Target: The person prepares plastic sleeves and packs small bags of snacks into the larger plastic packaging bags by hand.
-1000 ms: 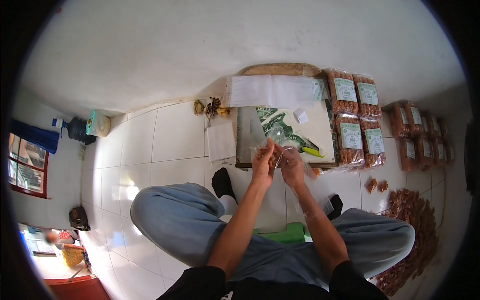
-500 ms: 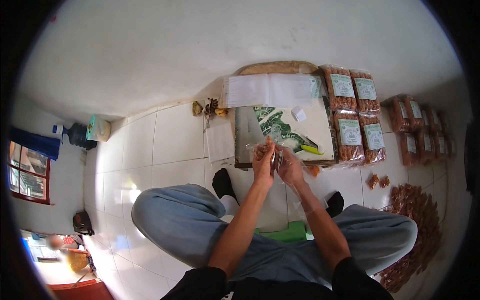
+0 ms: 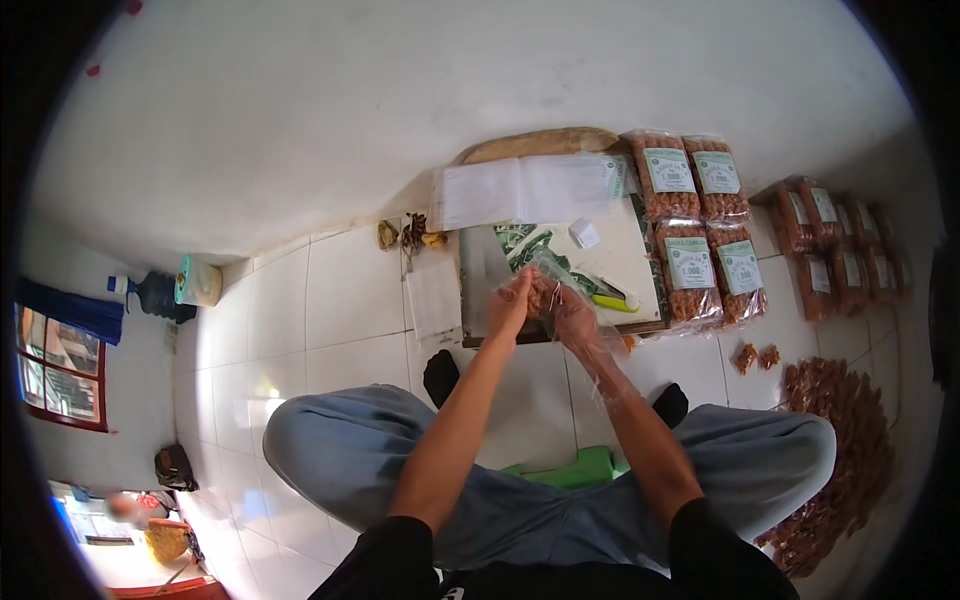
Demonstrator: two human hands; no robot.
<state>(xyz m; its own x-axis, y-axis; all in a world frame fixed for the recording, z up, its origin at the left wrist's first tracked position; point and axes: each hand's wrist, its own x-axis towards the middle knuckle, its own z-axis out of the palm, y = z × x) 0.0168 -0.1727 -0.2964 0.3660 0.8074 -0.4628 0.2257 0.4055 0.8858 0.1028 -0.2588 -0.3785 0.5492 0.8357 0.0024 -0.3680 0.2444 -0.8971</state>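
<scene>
In the head view, my left hand [image 3: 511, 306] and my right hand [image 3: 576, 320] are close together over the near edge of a low worktable [image 3: 640, 245]. Between them is a clear plastic bag [image 3: 541, 292] with brown snack pieces showing through. My left hand is closed on its left side, while the fingers of my right hand grip the right side. Loose clear film trails down along my right forearm. Beyond my hands, a green-handled cutter [image 3: 614, 302] and a small white block [image 3: 583, 233] lie on the tabletop.
Labelled snack packs [image 3: 690, 262] stand right of the table, with more packs [image 3: 850, 270] farther right. A heap of small brown packets [image 3: 835, 450] lies by my right knee. Flat clear bags [image 3: 530, 190] cover the table's far side. A green stool [image 3: 580, 468] is beneath me.
My hands have moved slightly apart, and more of the brown contents now shows between them. The whole view has shifted a little.
</scene>
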